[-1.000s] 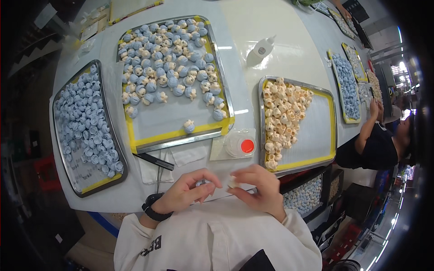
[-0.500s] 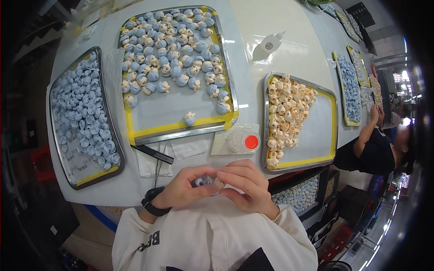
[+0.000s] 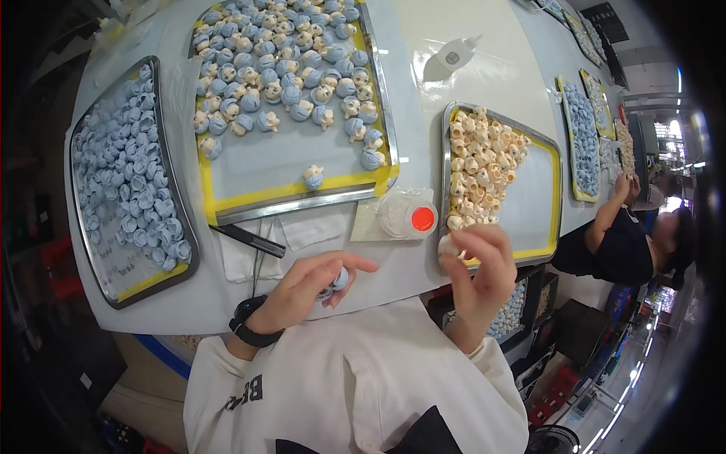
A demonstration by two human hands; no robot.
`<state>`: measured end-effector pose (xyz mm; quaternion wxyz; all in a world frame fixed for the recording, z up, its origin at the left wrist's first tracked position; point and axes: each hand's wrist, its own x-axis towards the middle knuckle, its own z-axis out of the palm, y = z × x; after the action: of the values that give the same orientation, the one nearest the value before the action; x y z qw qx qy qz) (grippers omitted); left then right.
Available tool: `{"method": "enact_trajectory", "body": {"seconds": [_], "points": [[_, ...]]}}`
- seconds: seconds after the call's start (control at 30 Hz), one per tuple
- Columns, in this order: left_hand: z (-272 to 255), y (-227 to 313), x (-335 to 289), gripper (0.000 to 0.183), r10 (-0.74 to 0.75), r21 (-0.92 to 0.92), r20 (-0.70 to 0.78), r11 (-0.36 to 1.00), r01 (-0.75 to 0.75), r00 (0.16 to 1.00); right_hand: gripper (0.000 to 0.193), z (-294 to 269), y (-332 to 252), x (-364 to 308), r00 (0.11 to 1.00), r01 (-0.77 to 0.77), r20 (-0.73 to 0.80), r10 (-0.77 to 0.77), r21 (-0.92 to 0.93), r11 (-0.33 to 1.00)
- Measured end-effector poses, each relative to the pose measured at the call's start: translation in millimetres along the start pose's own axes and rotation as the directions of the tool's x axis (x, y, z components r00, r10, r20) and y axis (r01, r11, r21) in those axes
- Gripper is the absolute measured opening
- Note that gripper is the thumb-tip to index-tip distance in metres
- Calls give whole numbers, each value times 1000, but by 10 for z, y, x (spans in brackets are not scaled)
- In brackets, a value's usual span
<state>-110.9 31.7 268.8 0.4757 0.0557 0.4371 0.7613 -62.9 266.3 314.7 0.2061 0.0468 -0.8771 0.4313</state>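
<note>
3 big metal trays on the bench (image 3: 408,144). Left tray (image 3: 113,261), along the bench's left edge: blue shells (image 3: 136,174), heaped and overlapping, can't count. Middle tray (image 3: 257,170): dozens of blue-and-cream heads (image 3: 295,91), upper part cropped, no sure count; 1 lone head (image 3: 314,178) sits by its near edge.

Below that edge: 1 black tool (image 3: 249,240), 2 white cloths (image 3: 310,227). Left hand (image 3: 310,286), black band at the wrist, is over the bench's near edge — fingers curled round 1 blue-topped piece (image 3: 340,280), index finger stretched out to the right.

Between middle and right trays: 1 clear cup (image 3: 395,214) with an orange-red disc; 1 white bottle (image 3: 460,53) farther back. Right hand (image 3: 488,276) pinches 1 small pale piece (image 3: 448,246), thumb and finger, at the right tray's near-left corner — contact with the tray unclear. Right tray (image 3: 537,200): cream face pieces (image 3: 480,170) piled along the left side, uncountable.

Bench top is pale and smooth; trays taped yellow. Far right: 1 co-worker (image 3: 620,246) in dark clothes, more trays, strip lights. Bottle carries a label; dark lettering on the wearer's shirt (image 3: 325,363).
</note>
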Motion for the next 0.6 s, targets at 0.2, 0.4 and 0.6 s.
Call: {"method": "enact_trajectory", "body": {"seconds": [0.2,0.4,0.6], "points": [[88,-25,4,29,24,-9,-88,1000,-25,996,31,-1,91,190,998,0,67,11,-166,986],[-40,-105,-25,21,145,146,-112,981,-128,983,26,22,119,278,980,-14,195,43,-148,989],[9,-95,-21,23,224,163,-155,966,-199,962,25,35,127,316,963,65,269,-25,-142,988]]}}
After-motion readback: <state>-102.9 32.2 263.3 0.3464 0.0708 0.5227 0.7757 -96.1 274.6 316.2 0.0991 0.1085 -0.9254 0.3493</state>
